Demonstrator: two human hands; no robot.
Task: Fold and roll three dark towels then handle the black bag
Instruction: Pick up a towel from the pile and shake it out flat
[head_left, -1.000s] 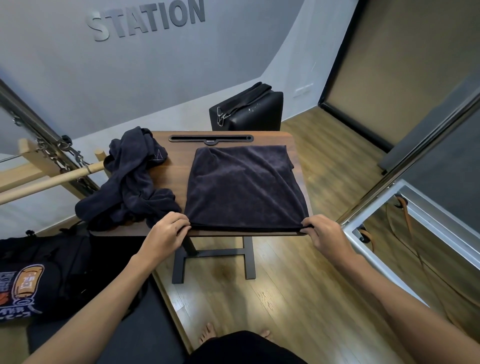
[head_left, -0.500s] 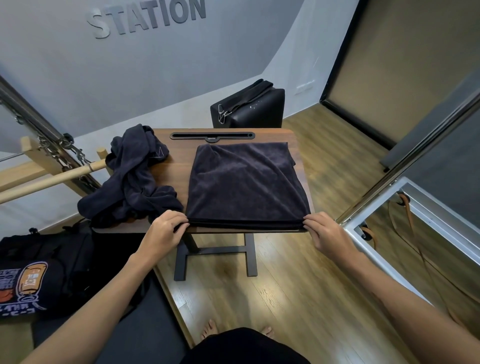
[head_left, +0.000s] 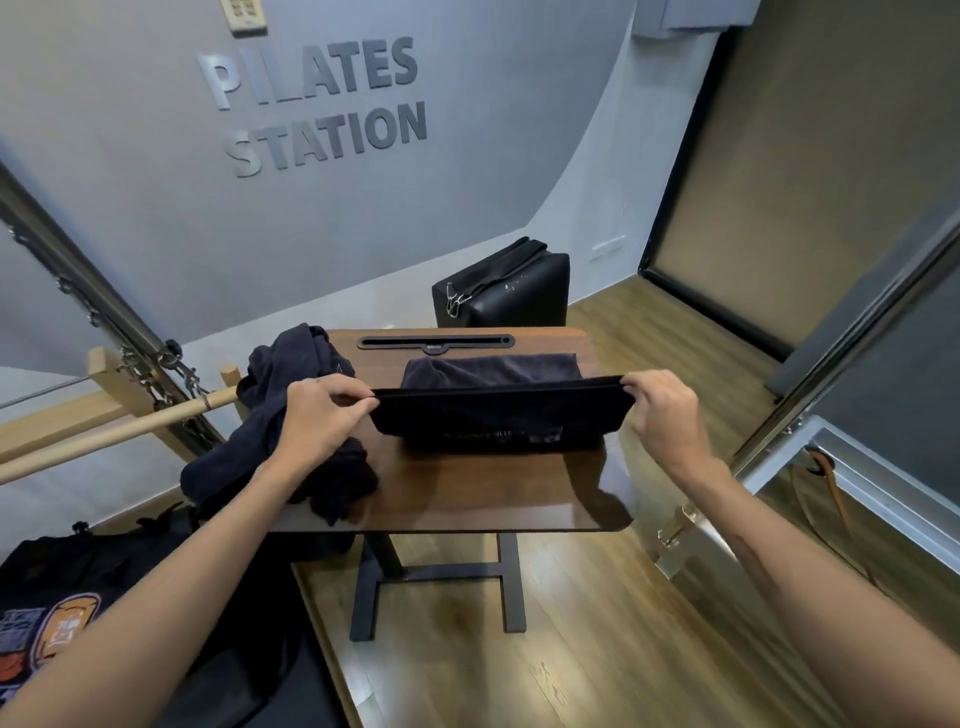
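the towel (head_left: 493, 410) is held over the middle of the wooden surface (head_left: 467, 493), its near edge lifted and stretched level while its far part lies flat just short of the slot (head_left: 435, 342) at the far edge. the left hand (head_left: 317, 415) pinches the left corner and the right hand (head_left: 662, 410) pinches the right corner, fingers curled on the cloth. the fold could land crooked if one hand travels further than the other, and the doubled layers could slip apart because only the corners are held. the left forearm passes over the heap of unfolded towels (head_left: 291, 431) left of the held towel, and could drag it off the surface. a second ago the towel lay flat with both hands at its near edge by the surface's front rim; now that edge is raised and carried toward the slot, baring the near wood.
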